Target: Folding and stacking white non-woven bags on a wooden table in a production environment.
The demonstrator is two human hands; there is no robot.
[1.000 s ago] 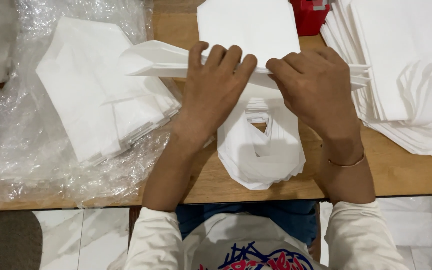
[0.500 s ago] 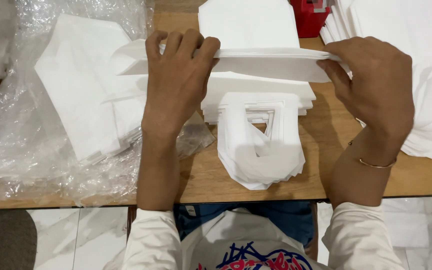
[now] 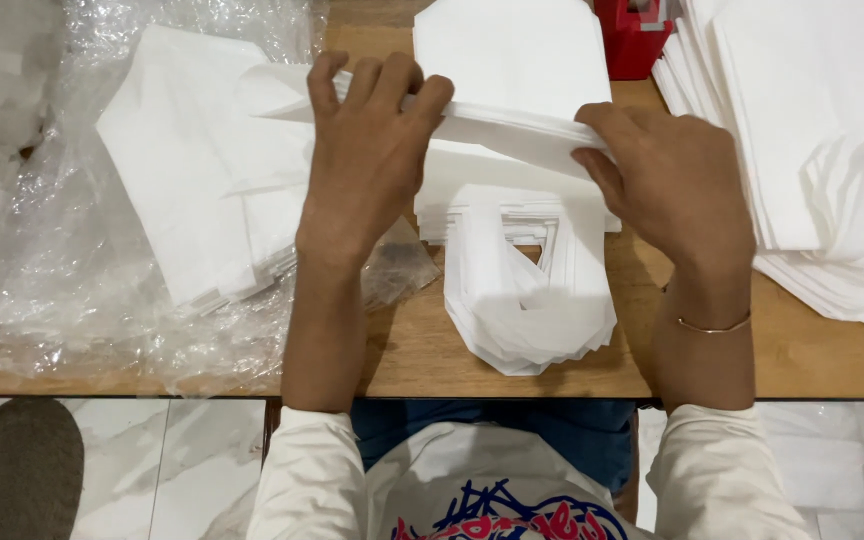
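Up at mid-bench [image 3: 402,350], both hands pinch 1 folded white bag [image 3: 512,125]: the left hand [image 3: 367,165] grips its left part, the right hand [image 3: 667,175] its right end. It hangs just above a stack of white bags [image 3: 527,290], with another pile [image 3: 812,150] at right and plastic wrap [image 3: 72,300] at left.

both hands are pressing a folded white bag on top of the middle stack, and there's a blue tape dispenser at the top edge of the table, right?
Not quite: the tape dispenser at the top edge is red, not blue, as the head view shows. The rest holds: the left hand and the right hand both press a folded white bag on top of the middle stack.
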